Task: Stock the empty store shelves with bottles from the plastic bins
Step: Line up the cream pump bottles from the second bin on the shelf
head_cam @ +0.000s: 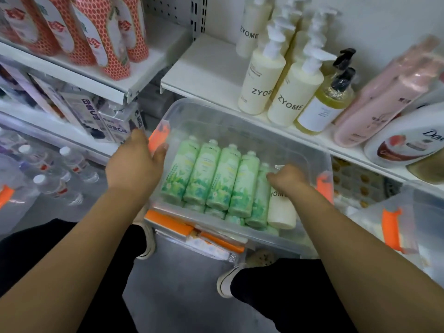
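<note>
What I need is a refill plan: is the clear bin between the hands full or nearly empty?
Fairly full: the clear bin holds green bottles lying in stacked rows, plus one cream bottle.

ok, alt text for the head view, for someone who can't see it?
A person's left hand grips the orange-latched end of a clear bin while the right hand grips a cream ZYOME bottle lying beside a row of green bottles inside it. Behind the bin, a white shelf holds upright cream ZYOME pump bottles.
</note>
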Action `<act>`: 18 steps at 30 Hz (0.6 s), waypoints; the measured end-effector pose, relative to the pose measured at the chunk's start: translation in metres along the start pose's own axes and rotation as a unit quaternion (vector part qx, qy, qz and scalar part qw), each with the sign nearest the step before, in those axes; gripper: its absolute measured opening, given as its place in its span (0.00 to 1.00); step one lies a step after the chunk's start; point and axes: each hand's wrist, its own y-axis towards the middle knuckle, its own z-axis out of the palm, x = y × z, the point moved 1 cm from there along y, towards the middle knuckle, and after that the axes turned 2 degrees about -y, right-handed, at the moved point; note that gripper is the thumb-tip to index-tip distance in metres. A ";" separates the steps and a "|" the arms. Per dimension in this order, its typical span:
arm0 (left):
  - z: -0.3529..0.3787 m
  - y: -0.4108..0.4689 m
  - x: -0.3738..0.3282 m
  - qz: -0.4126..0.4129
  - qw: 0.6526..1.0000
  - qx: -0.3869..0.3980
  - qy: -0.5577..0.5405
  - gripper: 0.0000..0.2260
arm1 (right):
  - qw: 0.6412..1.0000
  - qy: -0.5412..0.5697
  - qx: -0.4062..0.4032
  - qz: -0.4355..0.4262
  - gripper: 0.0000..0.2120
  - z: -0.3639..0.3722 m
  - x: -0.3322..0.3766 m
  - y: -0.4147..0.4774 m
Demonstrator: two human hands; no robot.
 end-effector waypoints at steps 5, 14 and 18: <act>0.011 0.023 0.005 -0.010 0.998 0.047 -0.047 0.22 | 0.996 -0.078 -0.029 0.018 0.41 0.018 -0.009 0.009; 0.010 0.030 0.009 -0.050 0.991 0.085 -0.087 0.24 | 0.999 0.032 0.027 -0.022 0.34 0.003 0.012 -0.040; 0.011 0.034 0.011 -0.058 0.990 0.096 -0.083 0.26 | 0.994 0.015 -0.005 -0.110 0.34 -0.013 0.025 -0.067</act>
